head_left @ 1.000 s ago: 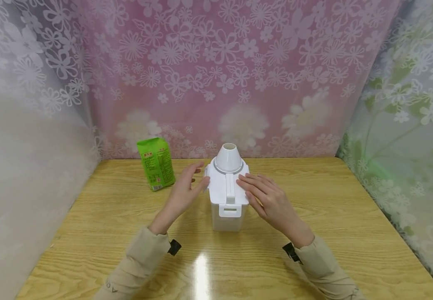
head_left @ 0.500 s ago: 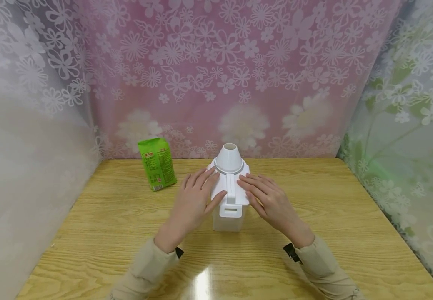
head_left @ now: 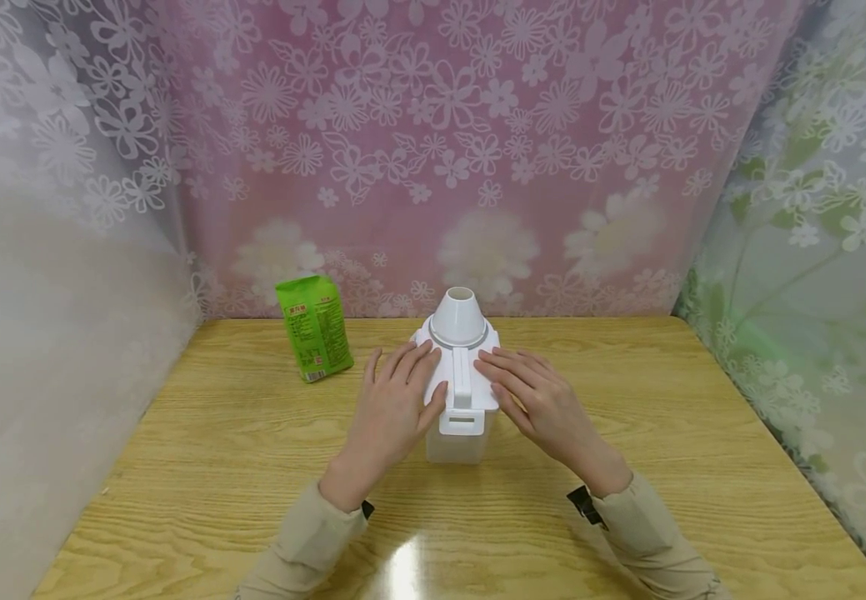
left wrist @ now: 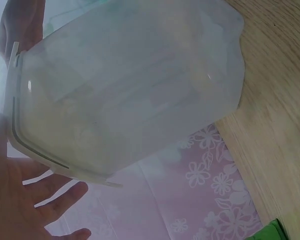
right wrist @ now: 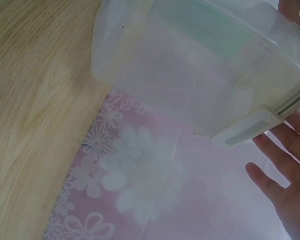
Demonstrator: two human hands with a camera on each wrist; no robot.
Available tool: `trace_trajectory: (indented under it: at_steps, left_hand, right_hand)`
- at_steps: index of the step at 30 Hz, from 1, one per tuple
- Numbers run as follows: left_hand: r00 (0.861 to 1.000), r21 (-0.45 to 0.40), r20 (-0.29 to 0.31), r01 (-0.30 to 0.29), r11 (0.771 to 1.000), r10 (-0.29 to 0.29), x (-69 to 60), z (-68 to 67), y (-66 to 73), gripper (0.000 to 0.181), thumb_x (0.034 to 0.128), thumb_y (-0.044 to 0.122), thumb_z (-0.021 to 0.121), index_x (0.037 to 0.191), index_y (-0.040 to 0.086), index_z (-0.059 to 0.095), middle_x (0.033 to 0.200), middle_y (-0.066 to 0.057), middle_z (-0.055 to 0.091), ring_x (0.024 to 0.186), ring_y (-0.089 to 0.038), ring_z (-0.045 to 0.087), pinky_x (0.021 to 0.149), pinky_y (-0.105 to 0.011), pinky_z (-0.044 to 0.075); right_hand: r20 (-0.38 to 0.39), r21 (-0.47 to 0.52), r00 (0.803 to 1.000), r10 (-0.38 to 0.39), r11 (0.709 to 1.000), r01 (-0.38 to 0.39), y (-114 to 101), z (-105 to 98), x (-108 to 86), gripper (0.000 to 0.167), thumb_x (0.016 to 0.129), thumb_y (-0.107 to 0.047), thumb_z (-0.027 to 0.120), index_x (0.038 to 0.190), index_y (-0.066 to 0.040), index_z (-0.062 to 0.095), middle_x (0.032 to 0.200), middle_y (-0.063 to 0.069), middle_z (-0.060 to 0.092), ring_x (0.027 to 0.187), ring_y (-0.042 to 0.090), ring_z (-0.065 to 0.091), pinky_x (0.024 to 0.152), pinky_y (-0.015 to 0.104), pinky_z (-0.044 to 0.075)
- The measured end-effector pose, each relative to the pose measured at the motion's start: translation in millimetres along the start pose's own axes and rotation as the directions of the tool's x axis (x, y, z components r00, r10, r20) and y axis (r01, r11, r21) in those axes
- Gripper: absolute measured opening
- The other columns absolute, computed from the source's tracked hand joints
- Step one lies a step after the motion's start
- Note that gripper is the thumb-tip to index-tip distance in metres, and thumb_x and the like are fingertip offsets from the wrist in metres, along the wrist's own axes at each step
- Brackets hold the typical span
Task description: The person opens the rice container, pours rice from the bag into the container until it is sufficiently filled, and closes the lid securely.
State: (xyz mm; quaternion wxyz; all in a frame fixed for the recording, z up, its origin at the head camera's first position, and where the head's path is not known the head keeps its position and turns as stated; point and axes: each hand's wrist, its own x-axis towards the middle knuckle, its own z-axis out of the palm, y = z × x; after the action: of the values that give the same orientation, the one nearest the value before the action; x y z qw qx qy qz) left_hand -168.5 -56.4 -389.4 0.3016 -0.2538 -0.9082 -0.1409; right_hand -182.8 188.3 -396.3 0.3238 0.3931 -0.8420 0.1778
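A translucent container (head_left: 453, 448) with a white lid (head_left: 440, 379) stands upright on the table, a white cone-shaped cup (head_left: 458, 320) upside down on its top. My left hand (head_left: 387, 417) rests on the lid's left side, fingers spread. On the lid's right side lies my right hand (head_left: 548, 412), its fingers extended. In the left wrist view the container (left wrist: 130, 90) shows see-through walls, with the left hand (left wrist: 20, 200) at its lid edge. A side clip (right wrist: 247, 127) lies near the right hand (right wrist: 290, 175) in the right wrist view.
A green printed bag (head_left: 316, 329) stands on the wooden table (head_left: 215, 467) to the left of the container. A pink flowered curtain (head_left: 402, 167) hangs behind the table, with pale patterned curtains at both sides.
My left hand has moved from beside the container onto the lid's left side, then shifted slightly. The right hand has stayed on the lid, and the container has barely moved.
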Motion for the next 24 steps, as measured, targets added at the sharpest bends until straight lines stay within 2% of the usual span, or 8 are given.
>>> trace_trajectory:
  at_steps: [7, 11, 14, 17, 19, 20, 22, 24]
  left_hand:
    - [1.0, -0.009, -0.014, -0.009, 1.0, 0.009, -0.3, 1.1, 0.3, 0.042, 0.1034, 0.035, 0.05, 0.135, 0.01, 0.062, 0.139, -0.007, 0.061, 0.128, -0.03, 0.056, 0.112, -0.063, 0.033]
    - [1.0, -0.014, -0.009, -0.013, 1.0, 0.013, -0.5, 0.9, 0.5, 0.041, 0.1038, 0.035, 0.05, 0.135, 0.01, 0.062, 0.139, -0.008, 0.061, 0.127, -0.03, 0.056, 0.112, -0.064, 0.033]
    - [1.0, -0.025, -0.011, -0.015, 1.0, 0.014, -0.7, 0.8, 0.4, 0.041, 0.1044, 0.034, 0.048, 0.134, 0.009, 0.061, 0.139, -0.009, 0.061, 0.126, -0.031, 0.056, 0.111, -0.065, 0.034]
    - [1.0, -0.038, -0.019, -0.017, 0.999, 0.016, -1.0, 1.0, 0.2, 0.042, 0.105, 0.035, 0.046, 0.134, 0.009, 0.061, 0.139, -0.009, 0.061, 0.127, -0.031, 0.056, 0.111, -0.065, 0.033]
    - [1.0, -0.045, -0.022, -0.019, 0.999, 0.018, -1.2, 1.4, -0.1, 0.042, 0.1051, 0.035, 0.046, 0.135, 0.009, 0.061, 0.139, -0.009, 0.061, 0.127, -0.031, 0.055, 0.111, -0.065, 0.034]
    - [1.0, -0.048, -0.023, -0.02, 0.999, 0.019, -1.2, 1.6, -0.3, 0.042, 0.1051, 0.034, 0.046, 0.135, 0.009, 0.061, 0.139, -0.009, 0.06, 0.127, -0.031, 0.055, 0.111, -0.064, 0.034]
    - [1.0, -0.055, -0.023, -0.02, 0.998, 0.019, -1.3, 1.7, -0.6, 0.041, 0.1045, 0.034, 0.048, 0.135, 0.009, 0.061, 0.139, -0.009, 0.06, 0.128, -0.031, 0.055, 0.111, -0.064, 0.034]
    - [1.0, -0.063, -0.022, -0.02, 0.998, 0.018, -1.4, 1.7, -0.8, 0.041, 0.1041, 0.034, 0.049, 0.134, 0.009, 0.061, 0.139, -0.009, 0.06, 0.127, -0.031, 0.055, 0.111, -0.064, 0.034]
  right_hand:
    - [0.019, 0.084, 1.0, -0.002, 0.996, 0.001, 0, -6, 3.8, 0.044, 0.109, -0.037, 0.045, 0.134, -0.008, 0.065, 0.136, 0.01, 0.064, 0.124, 0.03, 0.06, 0.102, 0.05, 0.049]
    - [0.023, 0.167, 1.0, 0.018, 0.986, -0.022, 1, -11, 8.4, 0.034, 0.102, -0.024, 0.064, 0.131, -0.008, 0.066, 0.136, 0.012, 0.063, 0.122, 0.03, 0.062, 0.099, 0.047, 0.052]
    - [0.011, 0.216, 0.998, 0.066, 0.974, -0.067, 3, -15, 13.3, 0.038, 0.092, -0.007, 0.075, 0.129, -0.008, 0.068, 0.134, 0.012, 0.064, 0.12, 0.03, 0.063, 0.095, 0.043, 0.054]
    - [-0.003, 0.251, 0.987, 0.159, 0.956, -0.153, 4, -19, 17.7, 0.04, 0.088, 0.001, 0.076, 0.126, -0.008, 0.069, 0.127, 0.011, 0.067, 0.113, 0.029, 0.066, 0.088, 0.042, 0.057]
    - [0.014, 0.296, 0.968, 0.25, 0.924, -0.243, 6, -22, 20.2, 0.035, 0.09, 0.0, 0.074, 0.124, -0.007, 0.069, 0.123, 0.01, 0.069, 0.106, 0.028, 0.068, 0.084, 0.041, 0.059]
    - [0.037, 0.321, 0.953, 0.302, 0.899, -0.297, 7, -23, 21.1, 0.031, 0.093, -0.002, 0.072, 0.124, -0.007, 0.069, 0.122, 0.01, 0.069, 0.104, 0.028, 0.069, 0.082, 0.04, 0.06]
    - [0.111, 0.412, 0.908, 0.403, 0.813, -0.411, 10, -26, 23.0, 0.027, 0.098, -0.007, 0.067, 0.124, -0.005, 0.068, 0.121, 0.012, 0.069, 0.1, 0.029, 0.069, 0.079, 0.038, 0.061]
    - [0.208, 0.494, 0.847, 0.49, 0.694, -0.523, 14, -28, 23.8, 0.027, 0.102, -0.014, 0.063, 0.127, -0.003, 0.066, 0.122, 0.013, 0.067, 0.1, 0.029, 0.068, 0.08, 0.036, 0.06]
